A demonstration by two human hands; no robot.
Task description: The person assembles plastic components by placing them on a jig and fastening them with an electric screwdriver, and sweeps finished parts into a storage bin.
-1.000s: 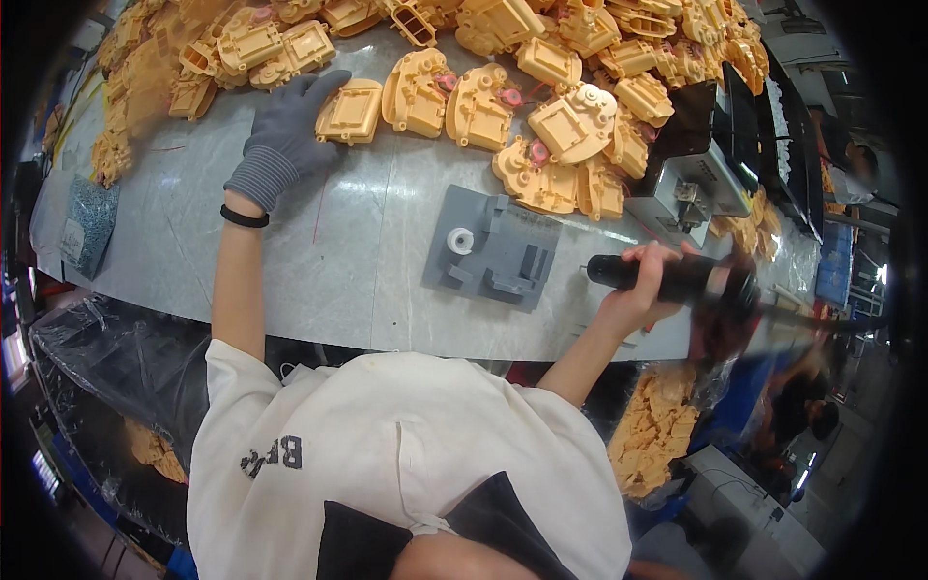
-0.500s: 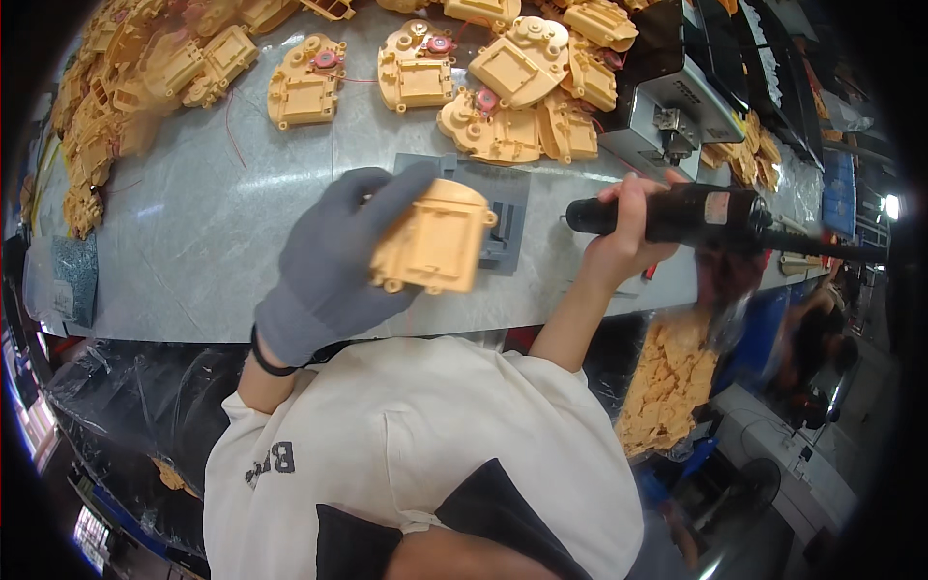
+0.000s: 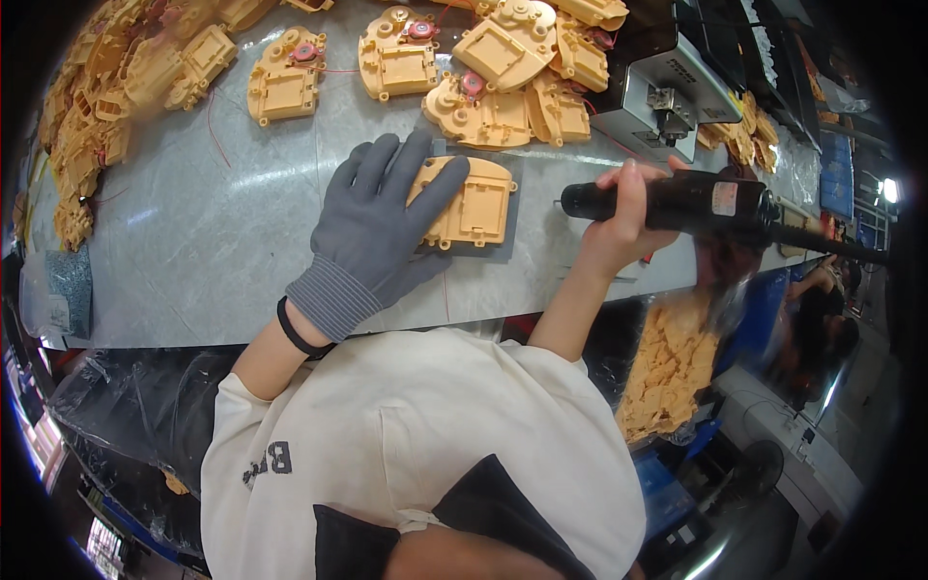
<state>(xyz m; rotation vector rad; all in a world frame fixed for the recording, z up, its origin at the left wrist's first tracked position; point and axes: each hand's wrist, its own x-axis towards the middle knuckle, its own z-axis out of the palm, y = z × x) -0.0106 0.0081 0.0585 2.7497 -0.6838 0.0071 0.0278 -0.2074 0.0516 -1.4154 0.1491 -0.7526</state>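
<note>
My left hand (image 3: pixel 372 217), in a grey knitted glove, lies over the left part of a yellow plastic housing (image 3: pixel 483 206) with a rectangular recess. Its index finger reaches across the top and its thumb lies by the near edge; the other fingers are spread. Under the housing sits a grey fixture (image 3: pixel 512 232), mostly covered, with its right side showing. My bare right hand (image 3: pixel 628 217) is closed around a black electric screwdriver (image 3: pixel 677 206), held level to the right of the housing. The thin bit points left, apart from the housing.
Several similar housings (image 3: pixel 283 79) with red round parts and thin wires lie along the far side. More are piled at the left (image 3: pixel 87 135). A metal-fronted machine (image 3: pixel 667 97) stands at the far right. A bag of yellow parts (image 3: pixel 672 367) is below the table edge.
The housing has moved right and slightly away from me, down onto the grey fixture. My left fingers have spread from their grip around it. The screwdriver has barely moved.
</note>
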